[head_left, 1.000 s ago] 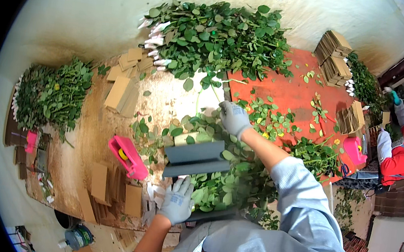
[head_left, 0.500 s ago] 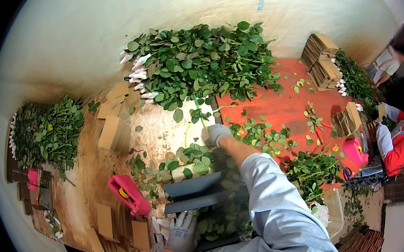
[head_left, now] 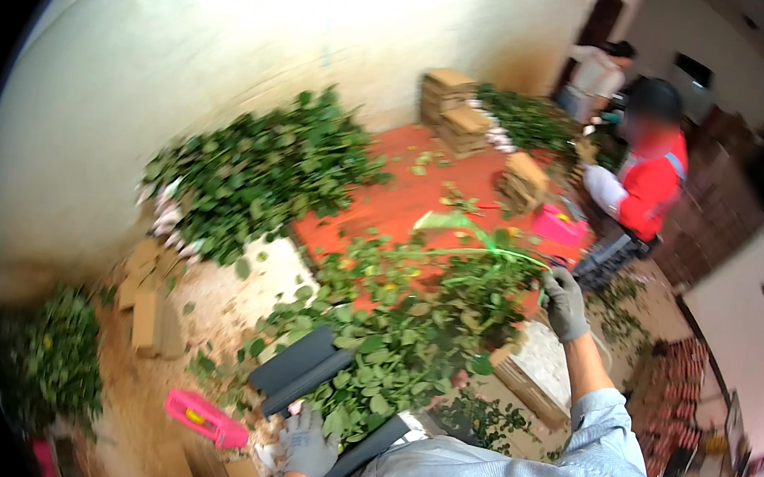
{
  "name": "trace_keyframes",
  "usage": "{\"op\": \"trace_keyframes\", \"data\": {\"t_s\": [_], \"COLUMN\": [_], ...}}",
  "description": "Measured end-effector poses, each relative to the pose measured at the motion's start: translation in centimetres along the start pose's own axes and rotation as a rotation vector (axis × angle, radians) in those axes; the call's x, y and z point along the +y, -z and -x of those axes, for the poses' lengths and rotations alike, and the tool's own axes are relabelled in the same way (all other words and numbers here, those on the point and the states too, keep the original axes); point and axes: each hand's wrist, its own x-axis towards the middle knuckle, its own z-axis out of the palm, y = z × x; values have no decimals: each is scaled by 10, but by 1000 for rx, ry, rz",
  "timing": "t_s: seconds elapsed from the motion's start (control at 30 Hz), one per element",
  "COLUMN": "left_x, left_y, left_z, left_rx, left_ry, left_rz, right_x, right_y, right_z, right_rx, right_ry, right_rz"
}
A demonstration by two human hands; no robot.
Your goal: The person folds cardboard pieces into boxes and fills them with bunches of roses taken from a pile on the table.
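The person's right arm stretches out ahead and to the right, sleeve pushed to the forearm, and the gloved right hand (head_left: 566,303) is clenched around a leafy green stem (head_left: 475,252) that runs leftward, lifted above the leaves heaped on the table. The gloved left hand (head_left: 309,444) lies low near the body, fingers spread flat on the near end of the bunch of leafy stems (head_left: 407,345), beside dark grey panels (head_left: 301,371). A pink tool (head_left: 204,417) lies to its left.
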Motion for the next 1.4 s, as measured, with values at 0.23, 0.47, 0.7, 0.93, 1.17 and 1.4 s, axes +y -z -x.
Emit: {"op": "trace_keyframes", "data": {"t_s": [0.23,0.47,0.7,0.93,1.17,1.4], "left_x": [-13,0,-16,7,2,-6], "left_y": [-21,-12,1,4,3,-17], "left_z": [-6,-8,2,1,6,-4], "left_rx": [95,-28,-1,-49,-1,87], "left_ry": [-106,-104,-33,30,10,-62], "left_rz": [-75,-31,-52,-2,-48,42], "right_x": [272,361,315,179,-28,-42], "right_y": [226,205,186,105,-225,-517], "right_z": [280,415,248,85,-98,-189], "right_rx": [-25,-724,-410,348,-148,-622], "right_ry": [-514,-665,-779,-310,787,896], "right_rz": [1472,1482,1509,1196,688,892]}}
